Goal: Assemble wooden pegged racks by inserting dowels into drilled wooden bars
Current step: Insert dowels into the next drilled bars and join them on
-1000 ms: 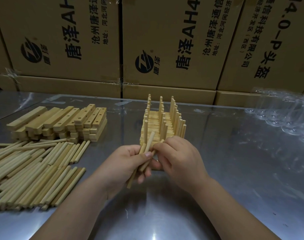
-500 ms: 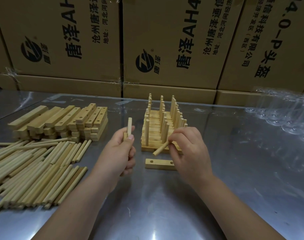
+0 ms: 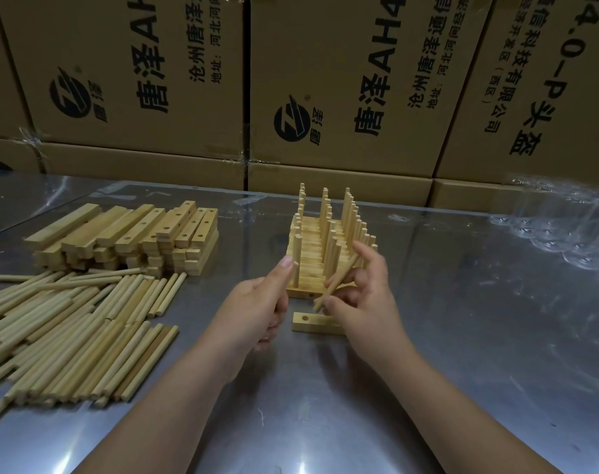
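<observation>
Fingers (image 3: 368,256) of the right hand (image 3: 366,302) pinch a tilted dowel (image 3: 337,283). Its lower end is just above the drilled bar (image 3: 308,322), which lies in front of the pegged racks (image 3: 325,241), its right end hidden by that hand. The left hand (image 3: 257,309) is curled, its hold unclear. Loose dowels (image 3: 69,330) and a bar stack (image 3: 127,234) lie to the left.
</observation>
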